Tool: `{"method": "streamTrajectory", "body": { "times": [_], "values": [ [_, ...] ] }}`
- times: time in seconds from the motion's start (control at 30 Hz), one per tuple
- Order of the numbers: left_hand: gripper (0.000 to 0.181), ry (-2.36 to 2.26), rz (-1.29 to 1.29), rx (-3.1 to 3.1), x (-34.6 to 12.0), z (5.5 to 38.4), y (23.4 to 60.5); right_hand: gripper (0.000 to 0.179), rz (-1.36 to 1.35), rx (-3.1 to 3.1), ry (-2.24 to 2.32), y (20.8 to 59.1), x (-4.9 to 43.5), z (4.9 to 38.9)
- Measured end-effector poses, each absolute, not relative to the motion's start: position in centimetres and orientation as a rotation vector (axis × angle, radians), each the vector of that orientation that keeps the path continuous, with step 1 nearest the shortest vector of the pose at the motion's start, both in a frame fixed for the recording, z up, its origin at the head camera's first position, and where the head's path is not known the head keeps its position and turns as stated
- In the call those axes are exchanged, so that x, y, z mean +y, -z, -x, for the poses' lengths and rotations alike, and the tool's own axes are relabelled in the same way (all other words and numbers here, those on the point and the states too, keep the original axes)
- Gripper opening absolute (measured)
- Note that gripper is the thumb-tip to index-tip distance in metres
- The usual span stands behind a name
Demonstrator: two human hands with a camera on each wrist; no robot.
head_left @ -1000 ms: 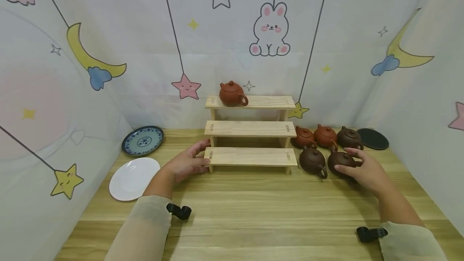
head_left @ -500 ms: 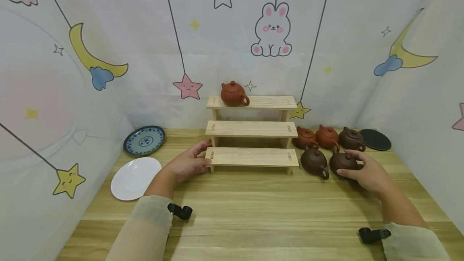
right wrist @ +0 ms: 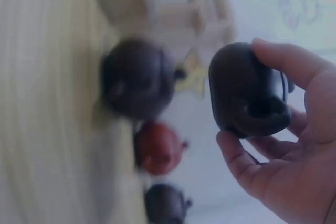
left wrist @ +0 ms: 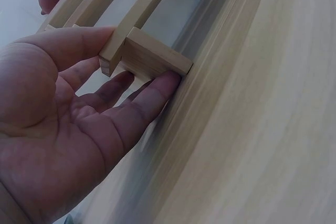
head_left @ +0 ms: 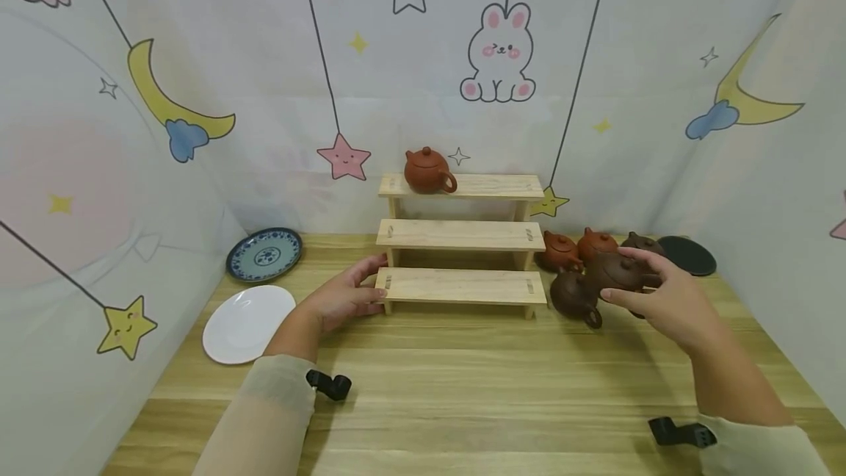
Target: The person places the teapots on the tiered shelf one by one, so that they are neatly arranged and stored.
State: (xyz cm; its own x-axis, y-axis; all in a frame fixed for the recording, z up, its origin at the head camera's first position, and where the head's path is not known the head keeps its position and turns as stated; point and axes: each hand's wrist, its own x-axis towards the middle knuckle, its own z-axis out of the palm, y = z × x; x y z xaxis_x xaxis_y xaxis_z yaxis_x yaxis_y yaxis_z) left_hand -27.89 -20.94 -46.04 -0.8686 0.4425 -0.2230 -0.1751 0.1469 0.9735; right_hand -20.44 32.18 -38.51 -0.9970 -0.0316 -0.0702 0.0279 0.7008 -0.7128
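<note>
My right hand holds a dark brown teapot lifted off the table; in the right wrist view this teapot is pinched between thumb and fingers, its handle facing the camera. Below it, another dark brown teapot stands on the table. At the left end of the three-tier wooden shelf, my left hand grips the bottom tier. The left wrist view shows its fingertips against the shelf's side leg. A reddish teapot sits on the top tier.
Behind the lifted teapot stand two reddish teapots and a partly hidden dark teapot. A black round plate lies at the far right. On the left are a blue patterned plate and a white plate. Printed cloth encloses the table.
My right hand has raised the dark teapot from the table and shifted it slightly left and up in the head view. My left hand stays at the shelf end.
</note>
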Motion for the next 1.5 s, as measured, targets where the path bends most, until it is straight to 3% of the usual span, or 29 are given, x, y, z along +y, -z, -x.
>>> {"method": "streamTrajectory", "body": {
  "times": [0.5, 0.87, 1.17, 1.5],
  "values": [
    [0.081, -1.765, -0.245, 1.969, -20.8, 27.7, 45.6, 0.094, 0.159, 2.738, 1.323, 33.8, 23.8, 22.7],
    [0.082, -1.765, -0.266, 1.968, -20.9, 27.7, 45.6, 0.090, 0.192, 2.770, 1.391, 30.5, 20.1, 28.4],
    [0.083, -1.772, -0.279, 1.957, -20.9, 27.7, 45.7, 0.086, 0.161, 2.764, 1.476, 30.0, 18.0, 33.2],
    [0.082, -1.770, -0.289, 1.958, -20.9, 27.8, 45.7, 0.082, 0.186, 2.731, 1.427, 29.2, 16.6, 36.2]
  ]
}}
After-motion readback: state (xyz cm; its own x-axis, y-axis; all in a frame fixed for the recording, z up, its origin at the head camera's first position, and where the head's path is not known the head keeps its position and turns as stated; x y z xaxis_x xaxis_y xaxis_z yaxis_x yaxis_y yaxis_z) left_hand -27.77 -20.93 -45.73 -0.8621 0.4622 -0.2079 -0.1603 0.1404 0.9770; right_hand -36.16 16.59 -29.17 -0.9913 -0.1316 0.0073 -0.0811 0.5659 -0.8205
